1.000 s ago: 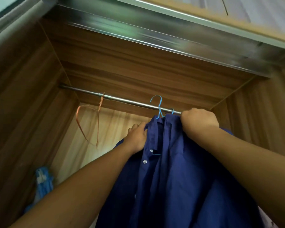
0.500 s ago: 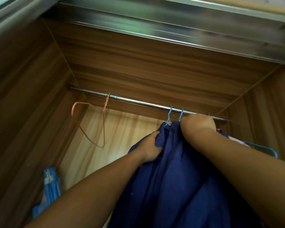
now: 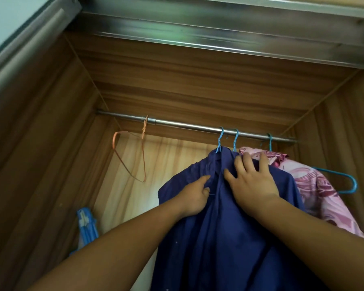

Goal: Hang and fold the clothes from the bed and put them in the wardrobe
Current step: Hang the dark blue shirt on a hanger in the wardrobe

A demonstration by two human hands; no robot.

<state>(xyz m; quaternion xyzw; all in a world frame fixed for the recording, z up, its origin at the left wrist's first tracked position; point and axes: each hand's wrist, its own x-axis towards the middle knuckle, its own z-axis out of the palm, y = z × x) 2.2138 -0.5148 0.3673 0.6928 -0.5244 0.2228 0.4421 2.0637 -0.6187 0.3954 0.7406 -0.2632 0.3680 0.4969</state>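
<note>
Pinching a fold of the dark blue shirt [image 3: 229, 238] near its front edge, the left hand [image 3: 194, 197] is gripping cloth at the frame's centre, while the right hand [image 3: 253, 182] is lying flat on the shoulder, fingers spread wide, holding nothing. That shirt is hanging by a blue hanger hook [image 3: 220, 139] from the metal rail [image 3: 187, 126] inside the wardrobe [image 3: 51, 164], touching a pink patterned garment [image 3: 315, 185] on its right. Farther left along the rail, an orange hanger [image 3: 135, 158] is dangling.

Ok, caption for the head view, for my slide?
Left hand pinches and right hand lies flat on a navy shirt hanging on the wardrobe rail.
</note>
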